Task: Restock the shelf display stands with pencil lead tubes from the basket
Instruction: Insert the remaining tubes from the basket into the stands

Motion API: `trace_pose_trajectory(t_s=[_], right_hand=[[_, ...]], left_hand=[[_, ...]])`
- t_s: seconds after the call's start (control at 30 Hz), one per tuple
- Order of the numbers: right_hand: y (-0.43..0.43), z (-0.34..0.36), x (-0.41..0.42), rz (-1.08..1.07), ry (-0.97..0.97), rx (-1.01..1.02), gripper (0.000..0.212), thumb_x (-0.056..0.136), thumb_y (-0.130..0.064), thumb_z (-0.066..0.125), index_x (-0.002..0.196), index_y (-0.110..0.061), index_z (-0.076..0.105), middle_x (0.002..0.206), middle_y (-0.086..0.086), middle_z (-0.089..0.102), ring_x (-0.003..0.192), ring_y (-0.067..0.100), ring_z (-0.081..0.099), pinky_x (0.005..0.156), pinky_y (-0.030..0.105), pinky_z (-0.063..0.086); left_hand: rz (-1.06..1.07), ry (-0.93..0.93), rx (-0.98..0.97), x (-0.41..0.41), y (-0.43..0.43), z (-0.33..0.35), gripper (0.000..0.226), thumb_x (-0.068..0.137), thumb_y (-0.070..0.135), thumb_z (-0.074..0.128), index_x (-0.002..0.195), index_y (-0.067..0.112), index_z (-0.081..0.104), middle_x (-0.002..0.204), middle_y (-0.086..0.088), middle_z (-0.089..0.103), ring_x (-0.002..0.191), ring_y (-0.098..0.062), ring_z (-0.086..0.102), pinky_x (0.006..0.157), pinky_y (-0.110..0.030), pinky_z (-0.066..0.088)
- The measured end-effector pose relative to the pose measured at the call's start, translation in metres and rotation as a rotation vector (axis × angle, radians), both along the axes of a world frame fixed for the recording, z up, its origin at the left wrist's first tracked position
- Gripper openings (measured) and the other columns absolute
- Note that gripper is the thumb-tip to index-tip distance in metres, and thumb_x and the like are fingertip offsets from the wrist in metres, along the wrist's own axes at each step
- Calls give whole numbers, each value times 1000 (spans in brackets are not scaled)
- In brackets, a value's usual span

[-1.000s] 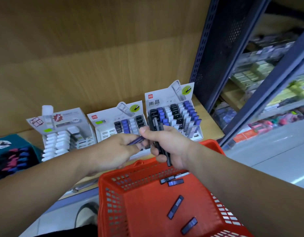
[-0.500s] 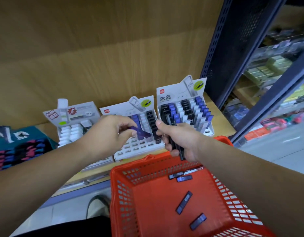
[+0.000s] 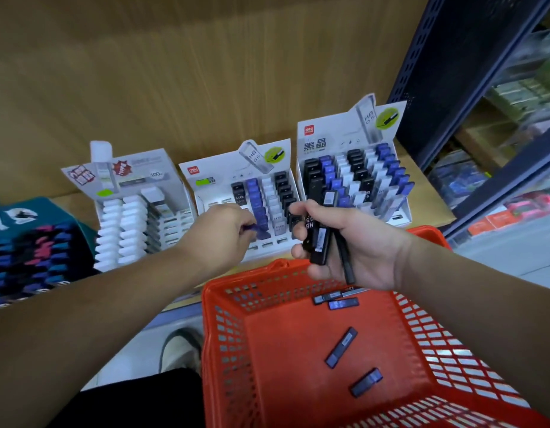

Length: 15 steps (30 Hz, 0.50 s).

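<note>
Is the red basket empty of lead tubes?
No, several loose lead tubes lie on the floor of the red basket.

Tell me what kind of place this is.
Likely a stationery shop: white cardboard display stands of lead tubes on a wooden shelf, a red plastic basket, stocked blue metal racking.

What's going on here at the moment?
A person is restocking pencil lead tubes. The left hand pinches a blue tube at the front of the blue column in the middle display stand, which has empty slots. The right hand grips a bundle of dark tubes above the red basket. A few loose tubes lie on the basket floor. The right stand looks nearly full.
</note>
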State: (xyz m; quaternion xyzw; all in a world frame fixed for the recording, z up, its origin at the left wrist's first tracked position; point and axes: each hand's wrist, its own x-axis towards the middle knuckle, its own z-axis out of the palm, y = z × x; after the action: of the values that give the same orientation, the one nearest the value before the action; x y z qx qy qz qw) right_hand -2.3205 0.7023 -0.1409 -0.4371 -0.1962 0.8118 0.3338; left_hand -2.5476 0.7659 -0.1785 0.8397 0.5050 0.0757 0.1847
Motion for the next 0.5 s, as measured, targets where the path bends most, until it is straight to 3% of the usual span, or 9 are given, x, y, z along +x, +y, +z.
trace_pose_trajectory(t_s=[0.1, 0.17, 0.3, 0.4, 0.5], right_hand=[[0, -2, 3, 17, -19, 32, 37, 106, -43, 50, 132, -18, 58, 78, 2, 55, 61, 16, 50, 40, 22, 28], [1, 0, 5, 25, 0, 24, 34, 106, -39, 49, 128, -15, 59, 77, 3, 55, 58, 16, 46, 40, 22, 22], [0, 5, 11, 62, -19, 15, 31, 104, -31, 48, 124, -10, 60, 79, 6, 57, 57, 18, 45, 39, 23, 19], [-3, 9, 10, 90, -53, 30, 23, 104, -29, 49, 116, -10, 57, 77, 5, 56, 55, 17, 44, 37, 22, 19], [-5, 10, 9, 106, -110, 46, 32, 106, -31, 49, 125, -8, 59, 79, 4, 59, 56, 16, 46, 38, 23, 20]], left_hand=[[1, 53, -10, 7, 4, 3, 17, 95, 18, 64, 78, 17, 67, 76, -2, 55, 77, -27, 52, 65, -35, 36], [32, 106, -18, 18, 3, 5, 24, 95, 17, 63, 72, 14, 62, 73, -6, 57, 75, -30, 54, 63, -35, 34], [67, 156, -61, 27, 8, 3, 34, 95, 17, 65, 63, 16, 55, 70, -11, 58, 72, -34, 55, 59, -34, 34], [-5, 279, -11, 25, 10, 7, 21, 97, 17, 62, 77, 11, 64, 79, -10, 58, 79, -35, 59, 62, -36, 41], [14, 300, 10, 32, 9, 9, 17, 96, 12, 61, 80, 9, 66, 81, -12, 61, 77, -33, 61, 61, -34, 40]])
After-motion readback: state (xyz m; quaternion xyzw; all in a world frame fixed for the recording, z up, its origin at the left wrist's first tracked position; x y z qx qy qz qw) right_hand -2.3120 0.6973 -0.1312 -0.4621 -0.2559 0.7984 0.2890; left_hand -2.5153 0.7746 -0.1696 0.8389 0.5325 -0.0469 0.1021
